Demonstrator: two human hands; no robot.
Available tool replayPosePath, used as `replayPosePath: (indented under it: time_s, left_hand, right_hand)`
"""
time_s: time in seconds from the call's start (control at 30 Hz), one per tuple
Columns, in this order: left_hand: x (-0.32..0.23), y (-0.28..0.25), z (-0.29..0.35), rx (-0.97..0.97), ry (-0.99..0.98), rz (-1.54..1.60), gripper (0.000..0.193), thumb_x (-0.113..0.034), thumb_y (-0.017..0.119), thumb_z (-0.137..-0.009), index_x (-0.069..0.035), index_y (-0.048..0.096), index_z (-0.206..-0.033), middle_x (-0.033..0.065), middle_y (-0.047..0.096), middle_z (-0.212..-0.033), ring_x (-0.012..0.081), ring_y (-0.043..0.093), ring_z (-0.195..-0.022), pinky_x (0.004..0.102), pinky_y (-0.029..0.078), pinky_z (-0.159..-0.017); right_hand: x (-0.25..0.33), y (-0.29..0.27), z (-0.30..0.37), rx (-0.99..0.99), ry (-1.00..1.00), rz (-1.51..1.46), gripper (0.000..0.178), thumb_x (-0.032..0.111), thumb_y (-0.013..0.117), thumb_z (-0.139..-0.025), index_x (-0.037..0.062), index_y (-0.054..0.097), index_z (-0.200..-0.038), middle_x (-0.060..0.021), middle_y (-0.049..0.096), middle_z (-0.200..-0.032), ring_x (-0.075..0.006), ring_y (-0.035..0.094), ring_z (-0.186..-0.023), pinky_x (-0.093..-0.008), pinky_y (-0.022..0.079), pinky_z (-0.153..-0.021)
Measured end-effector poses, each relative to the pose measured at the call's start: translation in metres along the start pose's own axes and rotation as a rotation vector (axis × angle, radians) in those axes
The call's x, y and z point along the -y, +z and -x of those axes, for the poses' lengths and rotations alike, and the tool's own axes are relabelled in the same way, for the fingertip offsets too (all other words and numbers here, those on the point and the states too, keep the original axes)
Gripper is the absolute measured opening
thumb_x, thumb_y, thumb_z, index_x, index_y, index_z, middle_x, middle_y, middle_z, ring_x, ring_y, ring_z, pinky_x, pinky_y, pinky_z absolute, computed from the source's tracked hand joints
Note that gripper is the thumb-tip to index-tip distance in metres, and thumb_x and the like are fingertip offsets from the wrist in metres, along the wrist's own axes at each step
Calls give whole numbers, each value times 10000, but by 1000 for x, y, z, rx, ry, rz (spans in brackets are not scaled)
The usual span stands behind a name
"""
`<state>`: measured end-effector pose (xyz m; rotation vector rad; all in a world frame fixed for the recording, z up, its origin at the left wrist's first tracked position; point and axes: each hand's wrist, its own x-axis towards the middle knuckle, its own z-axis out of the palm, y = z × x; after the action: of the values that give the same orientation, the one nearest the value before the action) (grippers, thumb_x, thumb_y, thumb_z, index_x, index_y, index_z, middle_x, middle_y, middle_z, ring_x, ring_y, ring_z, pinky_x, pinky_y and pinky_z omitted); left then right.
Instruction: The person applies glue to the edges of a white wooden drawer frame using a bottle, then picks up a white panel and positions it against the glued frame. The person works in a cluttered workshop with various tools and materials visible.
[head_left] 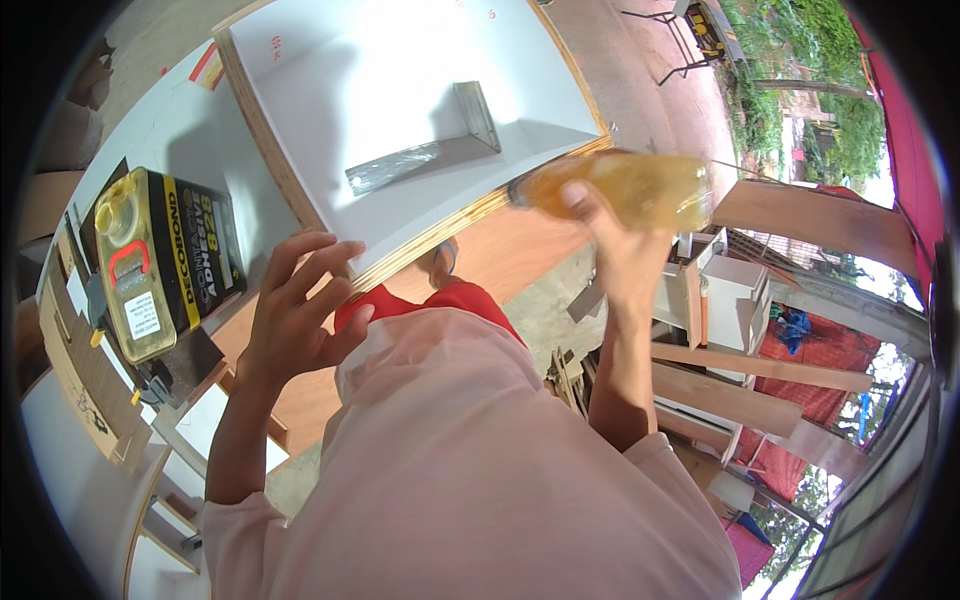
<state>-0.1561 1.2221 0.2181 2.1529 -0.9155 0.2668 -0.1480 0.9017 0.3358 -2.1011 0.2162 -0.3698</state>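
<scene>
My right hand (622,235) is closed around a clear bottle (655,190) of amber liquid. The bottle lies nearly sideways, its dark narrow end pointing left over the near right edge of a white-lined plywood box (480,215); motion blurs it a little. My left hand (300,310) has its fingers spread at the box's near left corner, fingertips at the edge, and holds nothing. Inside the box, an L-shaped strip (425,160) with a shiny surface rests on the white panel.
To the left, a rectangular metal adhesive can (165,265) with a red handle stands on a pale surface. Boards (740,395) and a white cabinet (735,290) are stacked at the right. A folding stand (690,45) is on the ground at the far right.
</scene>
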Motion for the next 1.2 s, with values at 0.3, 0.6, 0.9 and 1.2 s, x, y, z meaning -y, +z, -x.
replayPosePath:
  time_s: [0.3,0.6,0.9,1.2]
  left_hand:
    - [7,7,17,-57,-42,70,215,-91,830,-777,-83,633,-861,97,703,-1301,342,640,-1261,582,463,-1158]
    - [7,11,34,-224,-80,32,185,-127,900,-782,-128,716,-806,40,684,-1351,295,560,-1339,567,362,-1255]
    - [7,17,37,-244,-109,88,213,-116,934,-739,-142,736,-811,38,671,-1347,338,526,-1276,586,425,-1199]
    - [8,21,38,-242,-100,84,309,-98,957,-724,-145,744,-942,92,651,-1346,349,509,-1285,569,449,-1155]
  right_hand:
    - [11,66,42,189,-38,-104,384,186,960,-785,-3,748,-1043,-81,789,-916,-157,744,-791,-313,609,-743]
    - [5,69,38,149,-268,129,438,199,957,-780,-10,739,-1097,-83,789,-907,-161,756,-819,-337,619,-762]
    - [20,75,53,222,-115,79,563,202,943,-829,-56,647,-1232,-140,741,-1112,-226,729,-970,-361,612,-871]
    - [30,87,65,181,-149,-80,357,176,942,-785,5,755,-1036,-77,781,-979,-168,744,-856,-338,611,-781]
